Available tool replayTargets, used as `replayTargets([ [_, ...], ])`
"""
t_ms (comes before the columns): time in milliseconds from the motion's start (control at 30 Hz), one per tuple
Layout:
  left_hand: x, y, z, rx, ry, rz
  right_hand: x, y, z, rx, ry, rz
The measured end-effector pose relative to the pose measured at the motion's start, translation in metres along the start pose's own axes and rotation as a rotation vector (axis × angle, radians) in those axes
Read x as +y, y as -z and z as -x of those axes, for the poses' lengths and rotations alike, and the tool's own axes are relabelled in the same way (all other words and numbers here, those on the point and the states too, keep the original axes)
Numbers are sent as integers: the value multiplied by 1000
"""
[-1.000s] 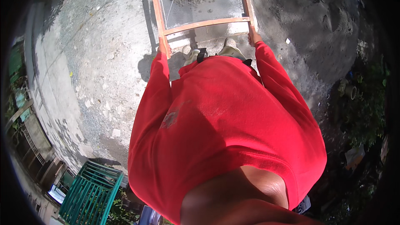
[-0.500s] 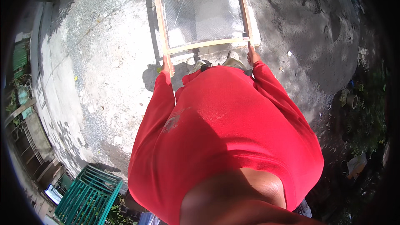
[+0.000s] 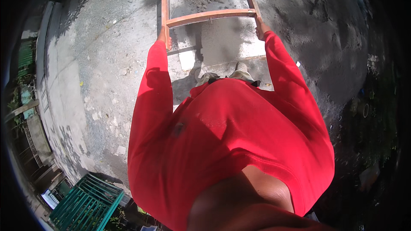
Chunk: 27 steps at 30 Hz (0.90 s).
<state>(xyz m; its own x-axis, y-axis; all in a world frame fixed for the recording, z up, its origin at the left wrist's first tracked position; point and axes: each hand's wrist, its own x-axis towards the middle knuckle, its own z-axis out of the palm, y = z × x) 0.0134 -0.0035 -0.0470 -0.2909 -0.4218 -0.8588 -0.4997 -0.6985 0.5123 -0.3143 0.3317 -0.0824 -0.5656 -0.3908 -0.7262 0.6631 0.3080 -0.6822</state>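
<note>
A sand sieve with a wooden frame (image 3: pixel 209 16) and a mesh bottom reaches away from me at the top of the view. Its far end is cut off. Grey sand and small lumps (image 3: pixel 208 2) lie on the mesh. My left hand (image 3: pixel 165 38) is wrapped round the left handle, and my right hand (image 3: pixel 261 29) grips the right one. The sieve's near bar hangs over a pale slab (image 3: pixel 252 48) with a patch of fine grey sand (image 3: pixel 220 40) on it. My arms are stretched forward in red sleeves.
My shoes (image 3: pixel 242 67) stand just behind the slab. Dark grey sand (image 3: pixel 317 30) spreads over the right side, pale rough concrete (image 3: pixel 107 81) over the left. A green metal rack (image 3: pixel 87 203) stands at the lower left, with shaded plants (image 3: pixel 376 124) at the far right.
Both hands have pushed forward with the sieve, and its near bar is farther from my feet. The lumps have slid nearer that bar, and the slab beneath now shows.
</note>
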Motion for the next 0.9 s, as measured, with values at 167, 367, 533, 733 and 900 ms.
replayTargets([
  [167,-12,1,16,-53,34,23,2,-5,32,60,-61,-5],
  [367,-209,9,19,-38,150,206,199,69,63,93,-18,-52],
  [533,-256,28,15,-2,145,241,231,69,109,98,216,-91],
  [733,-81,-9,1,-23,32,76,11,5,72,162,61,79],
  [900,26,5,-8,-5,26,38,-30,-10,-13,-60,-66,-11],
])
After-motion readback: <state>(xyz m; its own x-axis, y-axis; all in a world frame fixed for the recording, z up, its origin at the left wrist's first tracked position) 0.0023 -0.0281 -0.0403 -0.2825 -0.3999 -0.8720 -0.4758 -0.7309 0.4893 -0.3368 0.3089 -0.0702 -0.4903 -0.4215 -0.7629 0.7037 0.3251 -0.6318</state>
